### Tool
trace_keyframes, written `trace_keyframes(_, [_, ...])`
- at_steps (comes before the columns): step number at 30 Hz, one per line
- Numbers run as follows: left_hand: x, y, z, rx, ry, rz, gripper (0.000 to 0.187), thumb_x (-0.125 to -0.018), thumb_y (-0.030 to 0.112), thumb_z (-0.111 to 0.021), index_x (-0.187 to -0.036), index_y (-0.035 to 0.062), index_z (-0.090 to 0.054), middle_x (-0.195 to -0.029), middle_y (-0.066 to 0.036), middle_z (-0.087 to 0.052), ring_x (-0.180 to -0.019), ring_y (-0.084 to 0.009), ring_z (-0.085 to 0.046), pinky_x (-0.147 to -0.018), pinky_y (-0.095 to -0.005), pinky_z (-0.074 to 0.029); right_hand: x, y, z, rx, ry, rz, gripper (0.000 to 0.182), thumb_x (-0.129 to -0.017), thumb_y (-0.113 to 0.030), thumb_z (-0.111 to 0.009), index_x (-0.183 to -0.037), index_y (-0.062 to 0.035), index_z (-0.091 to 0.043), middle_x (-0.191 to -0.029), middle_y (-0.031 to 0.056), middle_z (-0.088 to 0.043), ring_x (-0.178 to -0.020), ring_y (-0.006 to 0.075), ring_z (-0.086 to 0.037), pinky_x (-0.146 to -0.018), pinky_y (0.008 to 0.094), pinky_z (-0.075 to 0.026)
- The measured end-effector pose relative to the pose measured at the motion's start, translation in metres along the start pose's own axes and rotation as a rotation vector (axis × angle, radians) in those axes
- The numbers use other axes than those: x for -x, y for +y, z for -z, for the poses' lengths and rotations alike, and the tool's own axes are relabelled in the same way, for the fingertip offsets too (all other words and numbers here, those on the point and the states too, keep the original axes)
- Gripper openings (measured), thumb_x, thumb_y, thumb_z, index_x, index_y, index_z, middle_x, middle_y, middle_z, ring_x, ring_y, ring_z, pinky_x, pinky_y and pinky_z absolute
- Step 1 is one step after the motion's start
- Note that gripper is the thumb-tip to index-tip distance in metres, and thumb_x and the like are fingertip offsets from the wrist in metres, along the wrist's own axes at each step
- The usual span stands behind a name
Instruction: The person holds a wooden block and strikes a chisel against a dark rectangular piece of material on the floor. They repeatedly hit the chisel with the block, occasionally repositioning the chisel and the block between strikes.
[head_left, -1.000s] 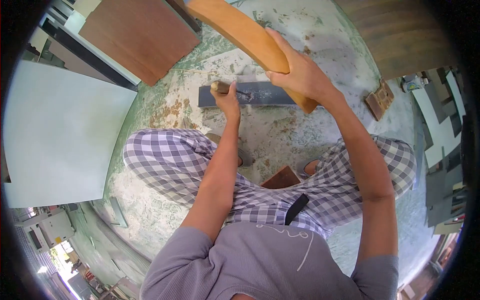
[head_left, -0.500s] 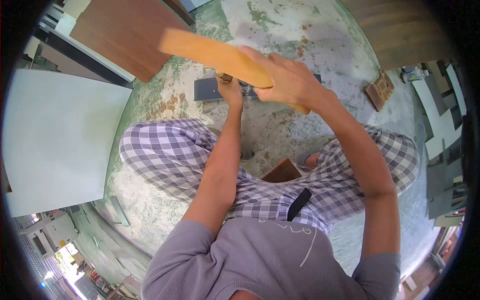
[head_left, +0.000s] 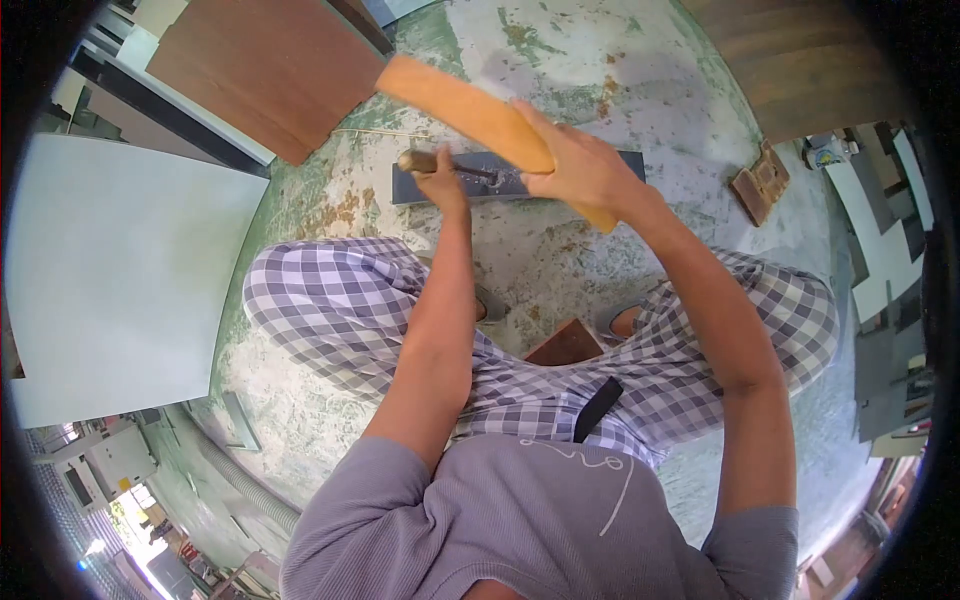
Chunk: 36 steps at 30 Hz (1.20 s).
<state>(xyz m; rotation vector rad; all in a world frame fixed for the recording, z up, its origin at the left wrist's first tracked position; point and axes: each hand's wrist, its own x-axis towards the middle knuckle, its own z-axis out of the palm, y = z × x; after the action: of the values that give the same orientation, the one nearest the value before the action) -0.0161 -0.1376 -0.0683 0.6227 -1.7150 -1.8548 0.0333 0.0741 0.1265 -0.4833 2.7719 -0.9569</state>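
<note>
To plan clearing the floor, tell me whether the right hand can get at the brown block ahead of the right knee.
Probably not as things stand: the right hand is closed around the tan bar. The floor between that hand and the brown block looks free, so emptied it might reach.

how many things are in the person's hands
2: a slim, brown-handled, chisel-like tool in the left hand, and a long orange-brown wooden bar in the right hand. Anything else inside the grips would be hidden.
</note>
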Motion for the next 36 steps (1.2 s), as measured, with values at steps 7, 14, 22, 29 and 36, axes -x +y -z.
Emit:
trace_keyframes(7, [-0.007, -0.062, 0.062, 0.381, 0.598, 0.678, 0.050, -0.083, 0.034, -0.070, -0.111, -0.0032, -0.051, -0.107, -0.013, -0.057, -0.083, -0.0220, -0.059, -0.070, -0.0333, -0.052, 0.002, 0.014, 0.022, -0.121, -0.052, -0.141, 0.085, -0.075, -0.034, -0.063, -0.148, -0.0197, -0.022, -0.111, 0.0237, -0.060, -0.099, 0.0355, -0.060, -0.086, 0.0415, -0.046])
trace_keyframes(14, [-0.011, -0.050, 0.054, 0.403, 0.539, 0.591, 0.046, -0.084, 0.024, -0.067, -0.113, -0.0020, -0.043, -0.101, -0.012, -0.055, -0.081, -0.0218, -0.058, -0.067, -0.0360, -0.050, -0.005, 0.010, 0.015, -0.074, -0.095, -0.153, 0.085, -0.075, -0.034, -0.063, -0.148, -0.0201, -0.022, -0.111, 0.0237, -0.061, -0.100, 0.0364, -0.060, -0.087, 0.0413, -0.045])
trace_keyframes(22, [0.000, 0.008, 0.017, -0.251, 0.135, -0.055, 0.052, -0.075, 0.017, -0.073, -0.112, -0.0062, -0.046, -0.108, -0.018, -0.053, -0.096, -0.0307, -0.055, -0.084, -0.0393, -0.043, -0.007, 0.004, 0.022, -0.096, -0.083, -0.136, 0.085, -0.076, -0.035, -0.063, -0.147, -0.0203, -0.020, -0.110, 0.0235, -0.061, -0.099, 0.0372, -0.060, -0.087, 0.0424, -0.045])
trace_keyframes(29, [0.020, 0.025, -0.004, -0.424, 0.008, -0.213, 0.051, -0.075, 0.018, -0.075, -0.115, -0.0002, -0.049, -0.108, -0.016, -0.054, -0.097, -0.0307, -0.056, -0.085, -0.0406, -0.043, 0.002, -0.024, 0.047, -0.176, 0.071, -0.007, 0.084, -0.073, -0.031, -0.065, -0.146, -0.0215, -0.024, -0.107, 0.0230, -0.062, -0.096, 0.0377, -0.061, -0.083, 0.0418, -0.047])
trace_keyframes(36, [0.025, 0.032, -0.016, -0.544, 0.018, -0.186, 0.054, -0.076, 0.022, -0.076, -0.116, -0.0004, -0.047, -0.107, -0.017, -0.049, -0.098, -0.0380, -0.053, -0.083, -0.0441, -0.043, 0.005, -0.039, 0.032, -0.178, 0.237, 0.230, 0.084, -0.073, -0.028, -0.065, -0.146, -0.0260, -0.025, -0.109, 0.0202, -0.059, -0.093, 0.0358, -0.060, -0.083, 0.0401, -0.048])
